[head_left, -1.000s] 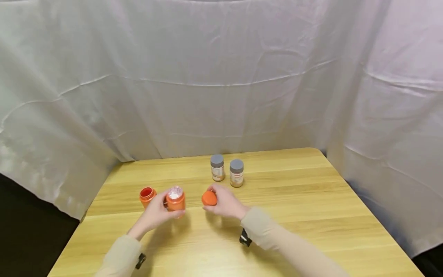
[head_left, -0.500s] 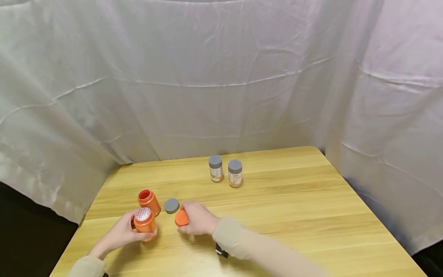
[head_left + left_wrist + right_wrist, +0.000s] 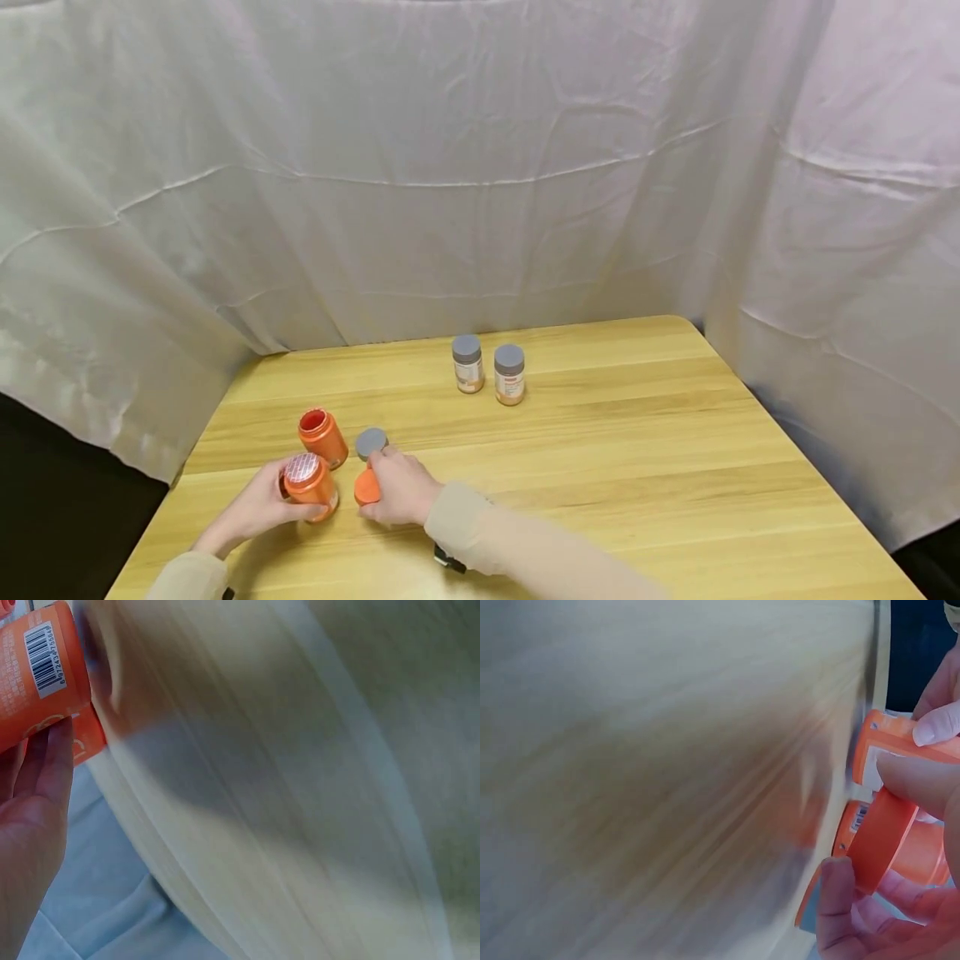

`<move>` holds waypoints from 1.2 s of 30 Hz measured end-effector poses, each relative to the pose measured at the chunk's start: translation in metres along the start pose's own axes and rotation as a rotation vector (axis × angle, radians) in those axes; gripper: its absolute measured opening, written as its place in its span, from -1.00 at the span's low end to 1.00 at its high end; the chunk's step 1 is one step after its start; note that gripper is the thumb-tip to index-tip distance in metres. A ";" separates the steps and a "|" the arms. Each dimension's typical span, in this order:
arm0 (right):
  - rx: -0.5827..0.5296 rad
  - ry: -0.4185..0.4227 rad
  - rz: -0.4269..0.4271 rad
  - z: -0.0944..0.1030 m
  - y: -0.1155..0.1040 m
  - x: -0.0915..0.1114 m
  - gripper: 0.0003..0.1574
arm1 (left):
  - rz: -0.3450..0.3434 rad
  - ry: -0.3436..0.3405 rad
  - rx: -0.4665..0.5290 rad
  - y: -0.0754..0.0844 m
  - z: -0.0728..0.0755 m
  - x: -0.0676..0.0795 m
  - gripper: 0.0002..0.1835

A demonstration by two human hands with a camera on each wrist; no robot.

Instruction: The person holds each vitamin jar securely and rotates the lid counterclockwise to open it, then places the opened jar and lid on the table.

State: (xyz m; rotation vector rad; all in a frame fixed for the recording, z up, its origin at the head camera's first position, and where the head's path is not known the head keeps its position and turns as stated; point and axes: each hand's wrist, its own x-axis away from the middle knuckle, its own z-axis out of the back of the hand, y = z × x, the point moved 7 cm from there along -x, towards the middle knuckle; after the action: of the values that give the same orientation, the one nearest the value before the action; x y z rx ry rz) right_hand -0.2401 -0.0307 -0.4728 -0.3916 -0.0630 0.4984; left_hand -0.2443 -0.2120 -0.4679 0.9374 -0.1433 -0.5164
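Observation:
At the left of the table my left hand (image 3: 258, 506) grips an orange jar (image 3: 311, 492) with a shiny patterned seal across its mouth. The left wrist view shows the fingers against the jar's barcode side (image 3: 45, 660). Just behind it stands a second orange jar (image 3: 324, 438), uncovered at the top. My right hand (image 3: 401, 487) pinches an orange lid (image 3: 367, 487) by its edge, to the right of the sealed jar and apart from it. In the right wrist view, thumb and fingers hold this lid (image 3: 883, 840) on edge. Beyond it a grey round lid (image 3: 372, 442) lies on the table.
Two small jars with grey caps, one on the left (image 3: 468, 367) and one on the right (image 3: 510, 377), stand upright near the back of the wooden table (image 3: 637, 433). A pale curtain (image 3: 480, 208) hangs behind and along the sides.
Both hands have moved left and toward the front, the left with the sealed jar, the right with the orange lid. The grey lid has come into view on the table.

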 end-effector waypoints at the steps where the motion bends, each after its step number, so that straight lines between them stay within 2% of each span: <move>1: 0.013 0.001 -0.005 -0.002 -0.001 0.000 -0.24 | -0.004 0.005 -0.004 -0.001 0.000 0.000 -0.42; 12: 0.047 -0.014 -0.044 -0.015 -0.004 -0.005 -0.16 | -0.017 0.028 -0.011 -0.007 0.003 0.001 -0.42; 20: 0.035 -0.023 -0.031 -0.019 -0.002 -0.005 -0.14 | -0.042 -0.028 -0.033 -0.007 0.004 0.001 -0.29; 27: -0.023 -0.047 -0.031 -0.018 -0.001 -0.005 -0.30 | -0.017 -0.061 -0.109 -0.010 0.002 0.001 -0.35; 36: -0.030 -0.055 -0.041 -0.020 -0.001 -0.007 -0.32 | -0.025 -0.114 -0.074 -0.011 -0.001 0.001 -0.39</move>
State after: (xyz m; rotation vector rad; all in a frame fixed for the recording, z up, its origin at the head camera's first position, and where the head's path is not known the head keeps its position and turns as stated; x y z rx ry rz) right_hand -0.2426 -0.0420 -0.4908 -0.4054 -0.1312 0.4681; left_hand -0.2471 -0.2172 -0.4770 0.8382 -0.2141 -0.5948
